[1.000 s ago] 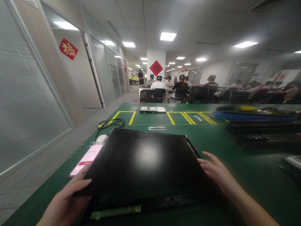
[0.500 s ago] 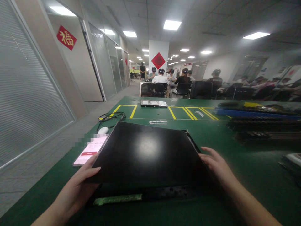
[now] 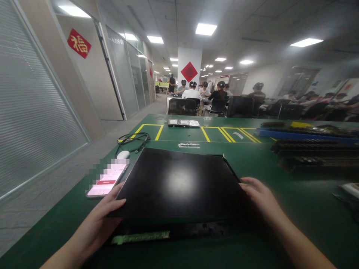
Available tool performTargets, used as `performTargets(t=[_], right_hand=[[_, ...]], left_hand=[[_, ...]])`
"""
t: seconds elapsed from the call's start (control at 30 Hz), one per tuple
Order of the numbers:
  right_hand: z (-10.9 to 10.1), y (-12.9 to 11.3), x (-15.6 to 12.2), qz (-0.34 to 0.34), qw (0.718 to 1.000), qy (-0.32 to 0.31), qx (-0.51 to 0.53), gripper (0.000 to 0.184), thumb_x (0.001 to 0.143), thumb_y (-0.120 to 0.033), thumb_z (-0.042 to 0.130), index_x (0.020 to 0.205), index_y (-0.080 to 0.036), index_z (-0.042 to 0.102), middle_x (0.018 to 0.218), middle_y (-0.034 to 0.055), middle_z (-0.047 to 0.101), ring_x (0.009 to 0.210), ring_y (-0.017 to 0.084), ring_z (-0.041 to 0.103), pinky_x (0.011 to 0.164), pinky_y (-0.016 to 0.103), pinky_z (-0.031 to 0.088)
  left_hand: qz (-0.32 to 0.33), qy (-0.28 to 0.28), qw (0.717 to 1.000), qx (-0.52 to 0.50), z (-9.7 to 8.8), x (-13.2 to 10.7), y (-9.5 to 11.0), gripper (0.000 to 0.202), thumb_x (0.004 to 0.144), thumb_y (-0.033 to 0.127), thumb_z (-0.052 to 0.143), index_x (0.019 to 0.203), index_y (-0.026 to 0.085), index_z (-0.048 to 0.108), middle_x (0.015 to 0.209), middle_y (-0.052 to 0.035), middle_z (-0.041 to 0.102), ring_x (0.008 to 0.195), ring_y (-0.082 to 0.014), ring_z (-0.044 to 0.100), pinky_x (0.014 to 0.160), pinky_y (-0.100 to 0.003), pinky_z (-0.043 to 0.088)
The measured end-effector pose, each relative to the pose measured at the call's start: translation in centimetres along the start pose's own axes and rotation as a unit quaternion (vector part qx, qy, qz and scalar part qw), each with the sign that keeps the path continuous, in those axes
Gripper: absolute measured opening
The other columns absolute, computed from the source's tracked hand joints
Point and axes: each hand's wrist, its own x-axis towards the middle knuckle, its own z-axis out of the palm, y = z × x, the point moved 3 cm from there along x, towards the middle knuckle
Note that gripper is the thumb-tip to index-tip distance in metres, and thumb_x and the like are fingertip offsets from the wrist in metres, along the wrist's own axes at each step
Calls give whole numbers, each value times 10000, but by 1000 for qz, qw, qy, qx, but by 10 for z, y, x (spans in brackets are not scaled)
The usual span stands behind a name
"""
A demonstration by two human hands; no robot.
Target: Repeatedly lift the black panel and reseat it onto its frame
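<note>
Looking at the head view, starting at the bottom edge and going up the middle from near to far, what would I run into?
Green strip → black panel → white scraps → row of three small items → seated person in white → red diamond on the pillar.

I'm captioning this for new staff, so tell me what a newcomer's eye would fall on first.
First, the large black panel in the middle foreground, glare on its surface, the left hand and right hand at its sides. Next, the lit phone left of it on the green table, then the red diamond sign on the pillar behind.
</note>
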Motion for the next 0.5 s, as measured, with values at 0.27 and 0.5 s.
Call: performTargets(t=[0.27, 0.5], right_hand=[[-2, 4, 2, -42, 996, -9, -74, 318, 747, -453, 648, 982, -241, 678, 970, 70, 789, 949, 297, 729, 849, 399, 521], [-1, 11, 7, -64, 996, -18, -68, 294, 747, -436, 644, 966, -242, 672, 945, 67, 794, 931, 286, 732, 855, 397, 506]], left_hand=[[-13, 14, 1000, 3, -2, 1, 0, 649, 630, 226, 861, 1256, 296, 706, 1168, -56, 787, 1110, -365, 710, 874, -415, 610], [-21, 36, 999, -9, 0, 3, -1, 712, 636, 151, 809, 1321, 280, 661, 1165, -55, 789, 1053, -351, 738, 820, -384, 635]])
